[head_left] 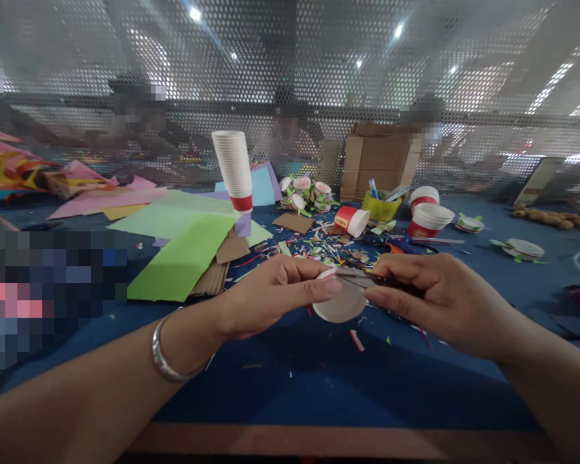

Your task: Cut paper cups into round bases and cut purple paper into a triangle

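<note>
My left hand [280, 290] pinches the rim of a white round paper cup bottom [341, 306] between thumb and fingers. My right hand [425, 296] is closed around a pair of scissors [362, 278], whose blades point left and lie at the upper rim of the paper piece. The scissors' handles are mostly hidden by my fingers. Both hands are just above the blue tablecloth [280, 380]. Behind them lie many thin paper scraps [314, 248] in white, green and red.
A tall stack of paper cups [234, 167] stands at left behind green paper sheets [183, 258]. Beyond the scraps are a tipped red cup [350, 220], a yellow-green container [384, 206], upright cups [430, 219], small paper turtles [307, 190] and a cardboard box [379, 158].
</note>
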Motion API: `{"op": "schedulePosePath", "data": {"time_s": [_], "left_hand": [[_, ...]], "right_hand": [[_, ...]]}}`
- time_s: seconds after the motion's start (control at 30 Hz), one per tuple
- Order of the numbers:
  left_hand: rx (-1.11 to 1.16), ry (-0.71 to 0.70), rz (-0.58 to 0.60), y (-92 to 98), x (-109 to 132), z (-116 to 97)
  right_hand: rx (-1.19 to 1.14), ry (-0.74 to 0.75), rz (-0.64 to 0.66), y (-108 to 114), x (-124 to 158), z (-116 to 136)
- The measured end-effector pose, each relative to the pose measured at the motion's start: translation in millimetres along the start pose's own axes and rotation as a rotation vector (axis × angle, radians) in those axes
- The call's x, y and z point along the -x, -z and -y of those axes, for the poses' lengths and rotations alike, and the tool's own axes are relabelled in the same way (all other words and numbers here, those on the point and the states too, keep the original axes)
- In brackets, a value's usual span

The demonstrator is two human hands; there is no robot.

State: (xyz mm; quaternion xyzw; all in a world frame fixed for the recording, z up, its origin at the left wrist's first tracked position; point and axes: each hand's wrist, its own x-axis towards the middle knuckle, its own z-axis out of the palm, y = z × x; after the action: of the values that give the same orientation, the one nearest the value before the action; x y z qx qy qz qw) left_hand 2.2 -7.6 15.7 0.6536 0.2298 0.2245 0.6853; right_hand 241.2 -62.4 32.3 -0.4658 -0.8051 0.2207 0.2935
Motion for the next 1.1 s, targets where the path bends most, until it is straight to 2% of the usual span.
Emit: {"op": "schedulePosePath", "data": {"time_s": [0.13, 0.37, 0.67, 0.9, 1.1], "left_hand": [[0.001, -0.032, -0.003, -0.6, -0.7, 0.2], [-0.192, -0.033, -0.11, -1.4, -2.1, 3.5], [-0.201, -0.019, -0.151, -6.5, 0.2, 2.9], [-0.102, 0.0, -0.132, -5.0, -1.7, 5.7], [-0.103, 0.027, -0.081, 0.7, -1.3, 6.1]], "right_hand": [[0.017, -0.015, 0.014, -0.2, -1.4, -0.1], [0.032, -0.007, 0.046, -2.9, -5.6, 1.7], [0.04, -0.009, 0.037, -4.1, -2.1, 3.7], [0.053, -0.006, 0.036, -3.4, -3.6, 3.8], [0.063, -0.022, 0.065, -4.4, -5.4, 3.0]]}}
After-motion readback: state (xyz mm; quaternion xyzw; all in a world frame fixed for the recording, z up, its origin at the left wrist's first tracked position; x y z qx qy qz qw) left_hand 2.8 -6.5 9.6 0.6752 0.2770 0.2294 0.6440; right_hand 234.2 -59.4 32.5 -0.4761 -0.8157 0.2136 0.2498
